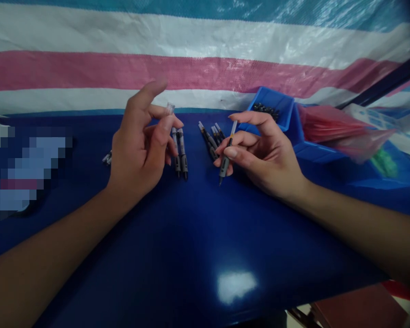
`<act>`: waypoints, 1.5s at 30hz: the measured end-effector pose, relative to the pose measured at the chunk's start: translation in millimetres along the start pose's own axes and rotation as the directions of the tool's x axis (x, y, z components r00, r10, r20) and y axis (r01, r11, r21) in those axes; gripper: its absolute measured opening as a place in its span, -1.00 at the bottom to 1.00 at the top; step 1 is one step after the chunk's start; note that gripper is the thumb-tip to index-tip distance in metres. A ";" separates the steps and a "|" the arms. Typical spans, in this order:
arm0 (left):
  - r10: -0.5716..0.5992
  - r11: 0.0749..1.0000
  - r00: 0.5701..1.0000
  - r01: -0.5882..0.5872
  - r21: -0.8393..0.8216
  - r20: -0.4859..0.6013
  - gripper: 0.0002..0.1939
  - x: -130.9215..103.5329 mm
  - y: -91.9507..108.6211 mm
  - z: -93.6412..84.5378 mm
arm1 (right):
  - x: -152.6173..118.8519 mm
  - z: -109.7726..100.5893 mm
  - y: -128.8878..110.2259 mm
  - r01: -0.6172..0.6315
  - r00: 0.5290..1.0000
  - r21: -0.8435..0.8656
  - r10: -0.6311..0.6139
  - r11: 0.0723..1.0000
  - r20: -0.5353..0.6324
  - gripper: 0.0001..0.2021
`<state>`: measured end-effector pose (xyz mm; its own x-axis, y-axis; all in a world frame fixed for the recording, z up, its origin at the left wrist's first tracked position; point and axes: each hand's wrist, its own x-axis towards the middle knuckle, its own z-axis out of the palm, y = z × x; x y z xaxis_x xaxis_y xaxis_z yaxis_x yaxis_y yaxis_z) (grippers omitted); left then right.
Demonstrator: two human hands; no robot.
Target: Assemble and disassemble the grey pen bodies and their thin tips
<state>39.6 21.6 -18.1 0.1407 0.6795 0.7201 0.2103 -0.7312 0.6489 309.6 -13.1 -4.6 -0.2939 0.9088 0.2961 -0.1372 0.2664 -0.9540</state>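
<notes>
Pinches clear plastic tube [170, 108] in left hand [140, 141]; grips slim grey-and-black pen [223, 167], tip down, in right hand [269, 155], apparently for steadiness.

Left hand [140, 141] pinches a clear pen barrel [170, 109]; right hand [266, 152] holds a grey pen grip [223, 167] with refill [233, 131], tip down; two pens [183, 159] lie between them on the blue table [177, 241].

On the table [157, 255], two pens [181, 157] lie right of my left hand [140, 141], while bins [316, 151] stand behind and right of my right hand [263, 155].
</notes>
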 end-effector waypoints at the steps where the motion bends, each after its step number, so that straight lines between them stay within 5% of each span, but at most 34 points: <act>1: 0.010 1.000 1.000 -0.010 -0.003 0.005 -0.52 0.5 -0.6 -0.8 | 0.4 0.0 0.7 -0.003 1.000 0.008 0.003 1.000 -0.008 -0.43; 6: 0.166 0.984 0.985 -0.164 0.067 -0.038 -0.54 4.1 -6.0 -2.2 | 2.5 -3.0 5.6 -0.030 0.999 0.022 0.030 0.999 -0.029 -0.32; 10: 0.094 0.992 0.994 -0.090 0.089 -0.050 -0.52 5.3 -6.9 -3.0 | 5.1 -7.8 9.8 -0.041 0.999 0.021 0.041 0.999 -0.008 -0.31; 13: 0.221 0.970 0.974 -0.214 0.114 -0.049 -0.44 5.4 -9.9 -3.5 | 6.7 -10.5 12.6 -0.042 0.999 0.030 0.041 0.999 0.013 -0.22; 17: 0.177 0.981 0.983 -0.171 0.095 -0.052 -0.45 5.4 -15.3 -2.3 | 7.3 -12.7 14.3 -0.032 0.999 0.020 0.032 0.999 0.021 -0.11; 20: 0.264 0.963 0.963 -0.261 0.065 -0.048 -0.44 4.6 -16.1 -0.7 | 6.8 -14.0 13.7 -0.028 0.999 -0.001 0.028 1.000 0.018 -0.11; 24: 0.117 0.992 0.993 -0.115 0.054 -0.026 -0.52 3.3 -14.2 -0.1 | 6.0 -15.0 12.7 -0.021 0.999 -0.027 0.022 0.999 0.026 -0.16; 30: 0.244 0.970 0.969 -0.243 0.027 -0.029 -0.49 6.3 -20.7 -2.2 | 3.2 -7.5 10.0 0.055 0.996 -0.001 -0.055 0.998 0.063 -0.24; 36: 0.040 0.999 0.999 -0.040 -0.026 -0.018 -0.58 3.1 2.0 0.5 | -4.0 5.4 1.1 0.133 0.989 -0.076 -0.138 0.988 -0.055 -0.27; 40: 0.195 0.976 0.979 -0.199 -0.084 -0.055 -0.47 4.0 -7.4 2.4 | -4.6 6.5 1.0 0.157 0.982 -0.116 -0.168 0.981 -0.084 -0.25; 45: 0.152 0.983 0.987 -0.156 -0.096 -0.044 -0.47 4.4 -10.8 4.1 | -2.1 1.6 6.1 0.162 0.974 -0.196 -0.189 0.967 -0.127 -0.21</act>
<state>41.9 32.8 -22.9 0.1282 0.5569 0.8207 0.0921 -0.8306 0.5492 307.8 -13.9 -11.0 -0.1401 0.8753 0.4628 0.0049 0.4680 -0.8837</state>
